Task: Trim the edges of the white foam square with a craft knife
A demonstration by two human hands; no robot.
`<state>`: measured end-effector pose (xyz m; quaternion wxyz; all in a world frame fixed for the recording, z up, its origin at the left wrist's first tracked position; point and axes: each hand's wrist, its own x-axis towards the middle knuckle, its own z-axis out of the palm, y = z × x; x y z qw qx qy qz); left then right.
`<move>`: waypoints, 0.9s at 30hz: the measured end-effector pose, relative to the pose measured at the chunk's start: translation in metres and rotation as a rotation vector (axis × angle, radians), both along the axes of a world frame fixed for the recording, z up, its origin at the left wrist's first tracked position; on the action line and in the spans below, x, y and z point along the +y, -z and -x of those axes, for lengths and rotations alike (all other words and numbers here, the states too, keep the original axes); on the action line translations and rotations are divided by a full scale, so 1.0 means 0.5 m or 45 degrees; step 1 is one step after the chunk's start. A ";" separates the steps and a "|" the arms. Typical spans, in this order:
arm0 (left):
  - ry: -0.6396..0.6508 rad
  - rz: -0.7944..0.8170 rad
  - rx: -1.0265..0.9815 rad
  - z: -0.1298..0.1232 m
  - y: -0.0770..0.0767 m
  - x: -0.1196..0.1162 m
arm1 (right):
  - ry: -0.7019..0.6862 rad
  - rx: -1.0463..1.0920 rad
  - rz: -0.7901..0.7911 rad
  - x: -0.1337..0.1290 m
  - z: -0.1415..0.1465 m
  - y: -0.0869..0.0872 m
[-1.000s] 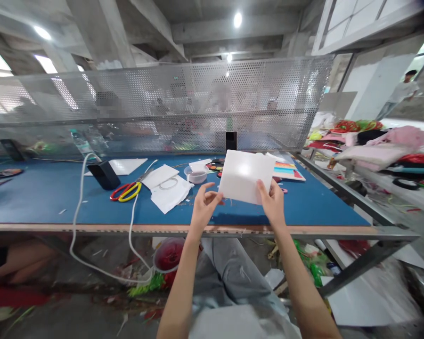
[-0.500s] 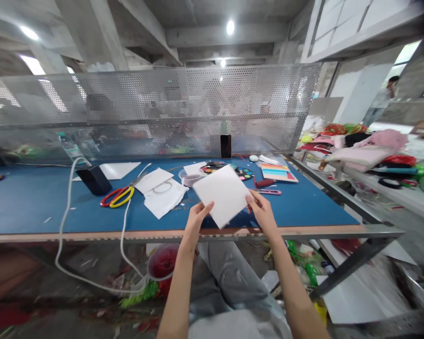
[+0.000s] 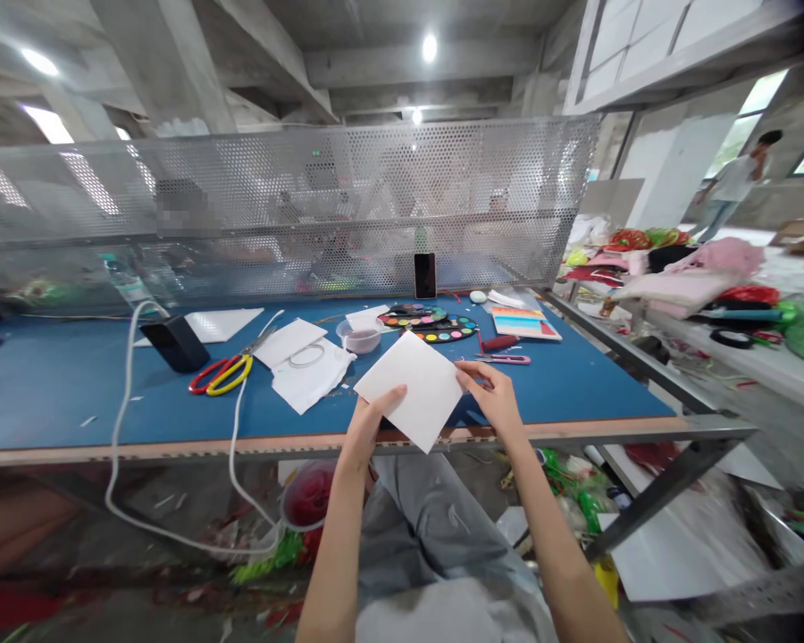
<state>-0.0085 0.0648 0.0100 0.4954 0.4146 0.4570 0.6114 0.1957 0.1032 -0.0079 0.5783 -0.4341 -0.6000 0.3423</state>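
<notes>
White sheet (image 3: 408,388) pinched up over a blue work table (image 3: 54,393)

Had a white cable (image 3: 129,402) looping across the left of the table and down past its front edge, with a black block (image 3: 174,345) standing just beside it and a flat white panel (image 3: 218,325) right behind. Next along, red-and-yellow scissors (image 3: 224,375) lying on the blue, then a white card (image 3: 288,342) partly overlapping a rumpled white scrap (image 3: 312,379). Further right, a small clear bowl (image 3: 360,336) holding something pinkish, with paint palettes (image 3: 429,323) behind it and an upright phone (image 3: 424,275) near the perforated metal screen (image 3: 308,179).

Right in the middle, the white sheet held clear above the table near its front edge, turned like a diamond. Looked close to square, so no obvious long axis: one corner pointing away, one toward the body and out over the table edge in this view. Had the left hand (image 3: 375,424) on the lower-left edge, thumb lying on top and reaching furthest in, fingers hidden beneath, so could not see exactly how they sat. Had the right hand (image 3: 489,397) on the right corner in a narrow pinch, making the left hand the nearer one to the sheet's middle.

Beyond that, a pink craft knife (image 3: 502,359), a red-handled tool (image 3: 499,343) and a striped colour card stack (image 3: 526,323). Way over right, a shelf (image 3: 676,290) piled with fabric, and a person (image 3: 733,183) standing in the distance.
</notes>
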 end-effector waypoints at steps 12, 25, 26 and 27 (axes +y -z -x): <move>0.000 -0.034 0.041 0.007 0.012 0.006 | -0.009 0.061 -0.041 0.000 0.000 0.006; 0.045 -0.044 0.091 0.008 0.016 0.008 | -0.439 -0.335 0.116 0.058 -0.068 -0.051; 0.040 -0.039 0.097 0.008 0.017 0.008 | -0.460 -0.367 0.113 0.062 -0.071 -0.054; 0.035 -0.033 0.102 0.008 0.017 0.008 | -0.474 -0.401 0.109 0.066 -0.074 -0.056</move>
